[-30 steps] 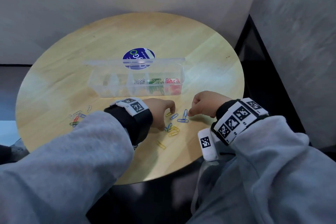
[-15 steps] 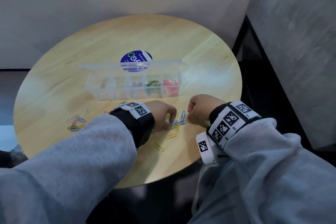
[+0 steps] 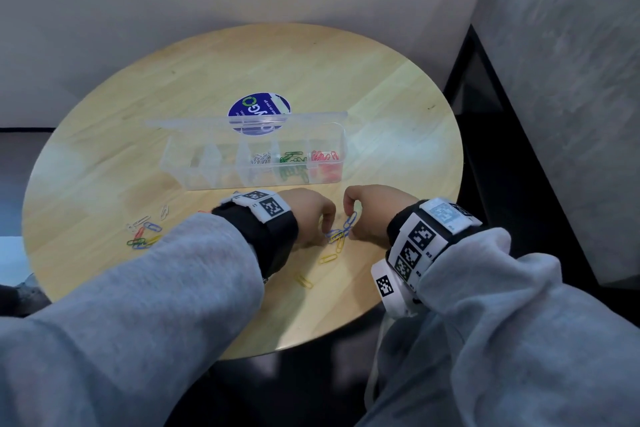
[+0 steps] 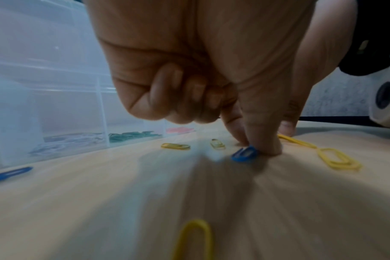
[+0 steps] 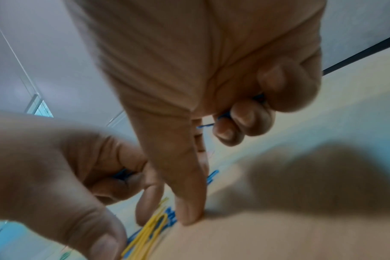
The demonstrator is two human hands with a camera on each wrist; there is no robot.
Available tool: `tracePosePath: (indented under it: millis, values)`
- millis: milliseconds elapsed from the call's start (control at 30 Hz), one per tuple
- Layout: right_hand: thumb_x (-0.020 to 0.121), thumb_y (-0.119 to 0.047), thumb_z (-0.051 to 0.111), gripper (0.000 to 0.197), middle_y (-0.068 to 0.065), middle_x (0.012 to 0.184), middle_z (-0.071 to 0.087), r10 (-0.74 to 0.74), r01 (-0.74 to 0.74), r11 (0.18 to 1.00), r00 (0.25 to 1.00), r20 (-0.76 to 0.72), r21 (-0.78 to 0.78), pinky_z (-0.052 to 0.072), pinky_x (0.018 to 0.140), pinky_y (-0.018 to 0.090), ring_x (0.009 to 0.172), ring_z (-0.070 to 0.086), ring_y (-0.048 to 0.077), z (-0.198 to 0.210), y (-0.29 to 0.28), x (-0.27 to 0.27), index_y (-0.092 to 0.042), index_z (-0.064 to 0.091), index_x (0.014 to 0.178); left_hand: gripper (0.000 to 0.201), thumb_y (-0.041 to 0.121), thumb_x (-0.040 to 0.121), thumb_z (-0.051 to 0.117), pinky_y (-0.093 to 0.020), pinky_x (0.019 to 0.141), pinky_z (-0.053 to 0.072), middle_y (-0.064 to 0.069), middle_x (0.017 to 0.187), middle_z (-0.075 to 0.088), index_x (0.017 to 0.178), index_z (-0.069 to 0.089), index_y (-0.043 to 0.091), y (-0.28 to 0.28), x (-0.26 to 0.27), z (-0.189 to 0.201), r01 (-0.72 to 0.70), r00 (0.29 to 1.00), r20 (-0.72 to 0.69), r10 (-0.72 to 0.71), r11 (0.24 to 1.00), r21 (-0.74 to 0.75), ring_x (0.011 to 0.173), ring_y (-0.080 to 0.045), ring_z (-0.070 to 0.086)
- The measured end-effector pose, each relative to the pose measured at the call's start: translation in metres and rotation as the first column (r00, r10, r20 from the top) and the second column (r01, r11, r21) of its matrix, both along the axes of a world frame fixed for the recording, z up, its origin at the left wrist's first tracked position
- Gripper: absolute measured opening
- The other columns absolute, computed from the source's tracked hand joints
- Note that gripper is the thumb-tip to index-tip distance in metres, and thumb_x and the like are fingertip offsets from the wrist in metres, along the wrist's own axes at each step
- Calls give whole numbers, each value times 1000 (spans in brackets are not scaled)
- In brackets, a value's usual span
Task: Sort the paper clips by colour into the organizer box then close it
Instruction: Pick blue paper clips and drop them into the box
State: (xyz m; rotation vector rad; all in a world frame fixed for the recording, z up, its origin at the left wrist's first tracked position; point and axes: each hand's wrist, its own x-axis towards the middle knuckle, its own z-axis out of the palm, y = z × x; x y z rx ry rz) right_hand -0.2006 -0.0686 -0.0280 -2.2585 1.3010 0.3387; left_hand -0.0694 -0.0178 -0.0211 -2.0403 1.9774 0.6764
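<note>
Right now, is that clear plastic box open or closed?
Open. The organizer box has its lid tilted back behind it, and the clips inside lie uncovered.

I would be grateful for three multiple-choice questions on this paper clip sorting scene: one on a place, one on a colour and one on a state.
1. Where in the organizer box do the red paper clips lie?
A. Left-end compartment
B. Middle compartment
C. Right-end compartment

2. Which colours are the loose clips between the left hand and the right hand?
A. Blue and yellow
B. Red and green
C. White only

3. How is the box's lid?
A. Shut
B. Open, raised at the back
C. Lying detached on the table

Answers:
1 C: the head view shows them at the right end, beside the green paper clips.
2 A: blue paper clips and yellow paper clips lie there.
3 B: the compartments are uncovered.
</note>
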Motion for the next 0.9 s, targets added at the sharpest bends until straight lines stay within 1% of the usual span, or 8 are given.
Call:
tracePosePath:
  millis: [67,167,233,300,467,600,700,900]
  values:
    - [78,-22,69,20,-9,66,45,10,-10,1000,1000,10,-3,30,48,22,70,48,16,0,0,1,-23,52,88,18,30,83,66,-24,65,34,3,91,57,99,65,21,-1,1,0,-8,1000,8,8,999,34,83,-16,49]
    - [81,-18,67,13,-8,65,46,36,-36,999,999,-1,30,30,48,20,66,48,15,1,-1,3,-20,55,84,10,27,84,65,-22,53,31,5,88,55,92,63,22,-1,3,-1,-22,1000,-17,23,998,55,81,-15,49]
    - [82,-15,65,10,-7,66,48,37,-35,998,999,-20,52,31,48,20,63,48,13,1,-3,5,-19,56,83,10,26,83,65,-23,56,34,6,86,53,92,61,23,-1,3,-2,-41,998,-43,42,998,38,81,-15,48]
    - [81,-16,66,8,-3,71,55,19,-16,998,999,-39,68,37,52,20,72,54,17,-1,-3,7,-17,57,81,15,25,81,65,-24,62,35,9,80,49,95,62,23,0,0,-2,-69,996,-65,69,998,2,80,-15,47]
    - [77,-17,64,22,8,97,71,-25,35,996,991,-130,77,50,70,27,89,67,24,-7,-5,9,-9,69,97,19,23,82,64,-23,53,32,9,74,47,101,61,22,-6,-6,1,-111,988,-103,112,994,7,79,-15,48]
    - [73,-13,65,26,6,80,65,-46,63,991,989,-140,121,46,65,26,73,62,23,-9,-8,6,-6,71,96,13,25,81,65,-24,59,33,6,86,51,92,58,23,-9,-8,-1,-117,990,-80,115,993,-10,82,-16,48]
    - [71,-12,64,17,5,77,61,-51,69,991,988,-148,117,45,65,26,70,58,23,-11,-12,4,-10,70,87,10,23,81,66,-20,50,30,9,73,49,83,57,24,-10,-11,-2,-116,990,-77,116,993,9,79,-14,49]
    - [73,-13,58,5,4,65,57,-80,98,991,980,-182,94,44,62,25,63,54,23,0,-21,0,-13,61,70,8,26,81,64,-20,49,31,9,64,49,86,59,22,-10,-18,3,-108,991,-80,109,994,21,74,-15,50]
